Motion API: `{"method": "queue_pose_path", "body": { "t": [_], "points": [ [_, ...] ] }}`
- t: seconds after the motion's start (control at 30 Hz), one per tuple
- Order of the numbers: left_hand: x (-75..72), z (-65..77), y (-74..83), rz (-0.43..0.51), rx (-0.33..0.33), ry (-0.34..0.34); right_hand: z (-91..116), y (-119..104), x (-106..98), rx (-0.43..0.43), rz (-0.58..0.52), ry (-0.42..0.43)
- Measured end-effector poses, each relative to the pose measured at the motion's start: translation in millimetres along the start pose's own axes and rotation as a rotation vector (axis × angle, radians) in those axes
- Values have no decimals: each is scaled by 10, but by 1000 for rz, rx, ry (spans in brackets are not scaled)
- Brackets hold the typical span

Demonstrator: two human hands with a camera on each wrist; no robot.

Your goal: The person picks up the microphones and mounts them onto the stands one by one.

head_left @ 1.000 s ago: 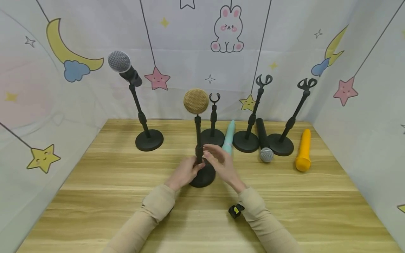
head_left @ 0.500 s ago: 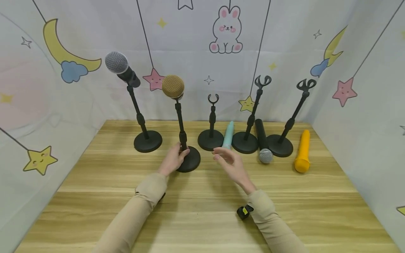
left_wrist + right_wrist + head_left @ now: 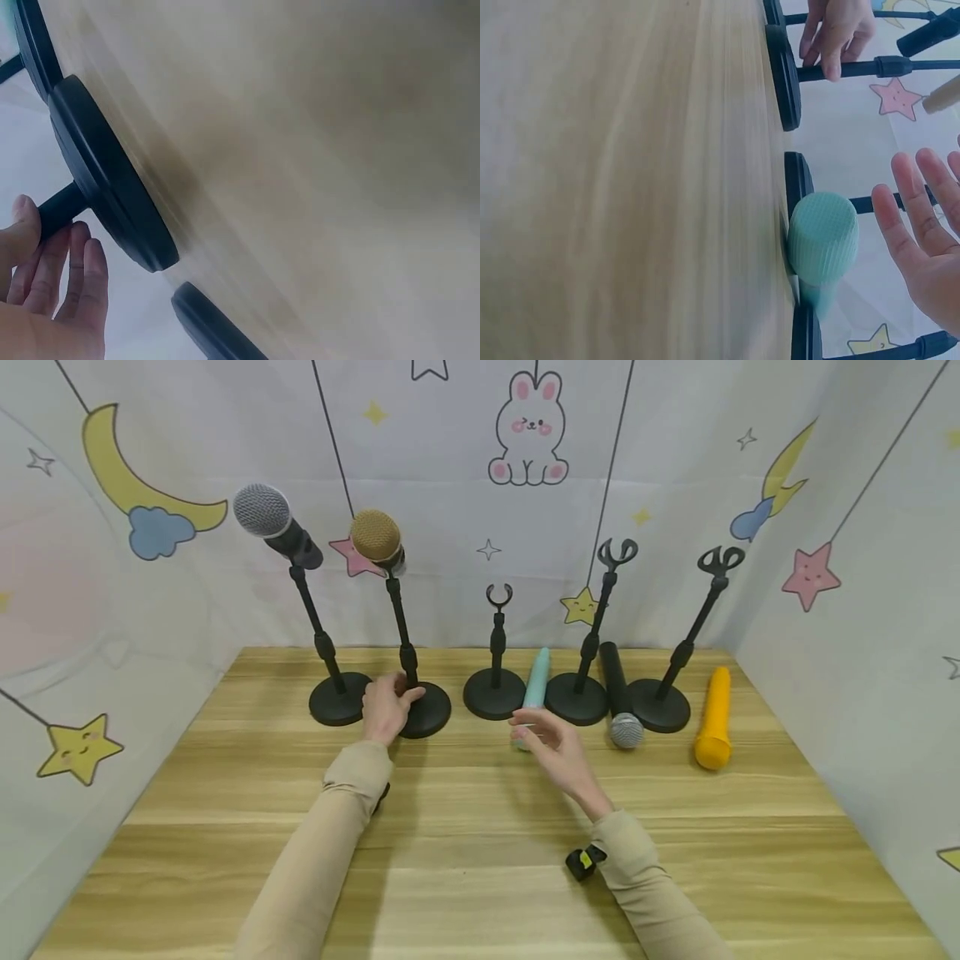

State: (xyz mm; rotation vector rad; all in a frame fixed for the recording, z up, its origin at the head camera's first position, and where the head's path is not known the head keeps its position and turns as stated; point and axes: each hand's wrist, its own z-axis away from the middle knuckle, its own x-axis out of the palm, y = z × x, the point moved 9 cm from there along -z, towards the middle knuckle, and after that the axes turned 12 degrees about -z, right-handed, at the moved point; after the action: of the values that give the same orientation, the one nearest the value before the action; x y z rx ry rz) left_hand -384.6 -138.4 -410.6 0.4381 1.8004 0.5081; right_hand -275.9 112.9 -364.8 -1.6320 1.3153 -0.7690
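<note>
My left hand [image 3: 386, 708] grips the lower pole of a black microphone stand [image 3: 401, 622], just above its round base. In the left wrist view the thumb and fingers [image 3: 52, 277] close round that pole. A gold-headed microphone [image 3: 376, 537] sits tilted at the top of this stand. Its base stands close beside the base of another stand holding a silver-headed black microphone [image 3: 262, 512]. My right hand [image 3: 558, 753] hovers with relaxed fingers and holds nothing. Nearest to it lies a mint-green microphone [image 3: 823, 238], whose head the hand partly hides in the head view.
Three stands with bare clips stand along the back: a short one [image 3: 497, 647] and two taller ones [image 3: 592, 647] [image 3: 682, 652]. A black microphone [image 3: 617, 693] lies between the taller pair. An orange microphone [image 3: 714, 718] lies at the right. A patterned curtain [image 3: 450, 502] rises behind the table.
My left hand has carried the stand with the gold-headed microphone left and back, beside the silver-headed one's stand. My right hand has come away from it and moved slightly right.
</note>
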Motion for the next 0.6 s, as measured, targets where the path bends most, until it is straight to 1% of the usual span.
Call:
{"method": "queue_pose_path", "body": {
  "t": [0.13,0.3,0.43,0.6],
  "points": [
    [-16,-81,-66,6,-59,17,4,5,-31,3,0,-1],
    [-25,-142,-134,37,-132,33,5,10,-53,7,5,-6],
    [-14,-168,-151,46,-160,37,5,31,-85,23,11,-1],
    [13,-153,-125,79,-184,35,-18,149,-167,20,46,7]
  ]
}}
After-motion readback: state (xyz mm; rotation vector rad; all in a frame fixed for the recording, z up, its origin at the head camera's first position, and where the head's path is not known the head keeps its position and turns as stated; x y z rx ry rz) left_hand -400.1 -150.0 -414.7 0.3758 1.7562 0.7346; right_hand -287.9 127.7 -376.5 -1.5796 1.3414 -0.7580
